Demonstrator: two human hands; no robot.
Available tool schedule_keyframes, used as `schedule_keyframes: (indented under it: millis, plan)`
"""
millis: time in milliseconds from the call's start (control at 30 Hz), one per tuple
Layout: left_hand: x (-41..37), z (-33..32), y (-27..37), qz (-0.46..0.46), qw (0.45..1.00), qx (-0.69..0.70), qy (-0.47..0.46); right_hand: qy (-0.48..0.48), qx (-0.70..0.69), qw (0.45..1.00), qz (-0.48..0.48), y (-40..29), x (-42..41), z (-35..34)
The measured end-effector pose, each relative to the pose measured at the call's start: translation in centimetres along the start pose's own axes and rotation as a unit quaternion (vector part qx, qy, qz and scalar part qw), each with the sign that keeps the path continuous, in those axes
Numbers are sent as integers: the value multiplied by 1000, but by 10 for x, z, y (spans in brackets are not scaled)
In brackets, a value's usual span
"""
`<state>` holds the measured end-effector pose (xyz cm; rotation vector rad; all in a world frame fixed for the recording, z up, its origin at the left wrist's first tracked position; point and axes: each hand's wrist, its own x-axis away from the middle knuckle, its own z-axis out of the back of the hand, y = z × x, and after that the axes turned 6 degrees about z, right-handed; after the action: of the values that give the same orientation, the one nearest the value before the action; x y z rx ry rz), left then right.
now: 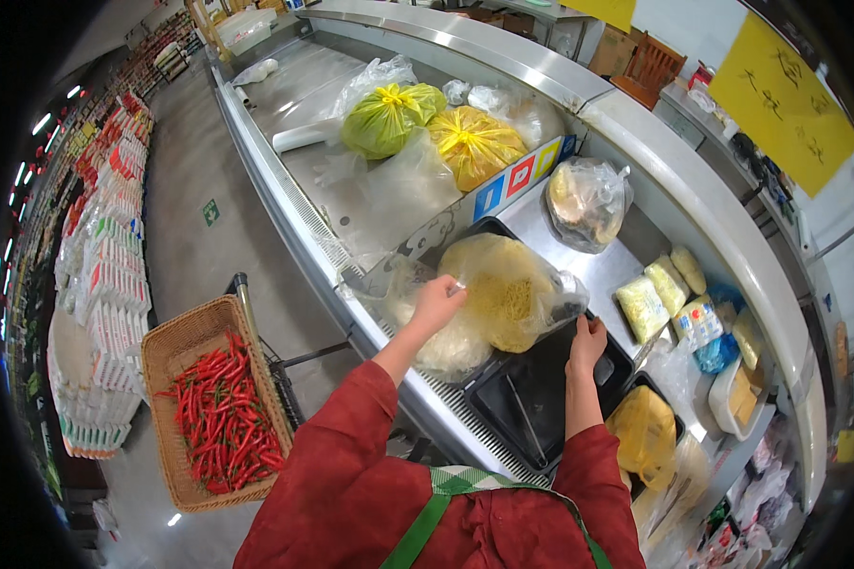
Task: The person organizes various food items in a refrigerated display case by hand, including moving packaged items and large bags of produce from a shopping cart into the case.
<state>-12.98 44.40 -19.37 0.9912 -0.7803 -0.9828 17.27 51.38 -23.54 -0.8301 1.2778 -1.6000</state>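
Note:
In front of me a clear plastic bag of thin yellow noodles (505,291) lies partly on a black tray, inside a metal display case. My left hand (438,302) pinches the bag's plastic at its left side. At the bag's right end, my right hand (587,341) has its fingers bent beside the tied plastic and the rim of an empty black tray (541,391); whether it grips either one is not plain. A clear bag of whitish food (441,352) lies below my left hand. A stick-like strip rests in the empty tray.
Beyond a low divider (519,178) lie a green bag (391,117) and a yellow bag (473,142). To the right are a bag of round food (587,203), small packets (644,306) and a yellow bag on a tray (644,427). A wicker basket (164,427) of red chillies stands left, outside the case.

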Motion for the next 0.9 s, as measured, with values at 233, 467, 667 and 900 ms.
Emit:
schedule_keyframes:
  millis: [233, 467, 667, 900]
  plan:
    - [78, -6, -7, -35, 962, -269, -21, -103, 13, 972, 211, -50, 98, 7]
    - [96, -16, -15, -155, 921, -356, -24, -249, 91, 940, 216, -77, 161, 30]
    - [82, -16, -28, -140, 947, -288, -23, -397, 245, 859, 211, -63, 246, 32]
    - [84, -15, -18, -71, 980, -174, -67, -410, 322, 809, 272, -69, 247, 29]
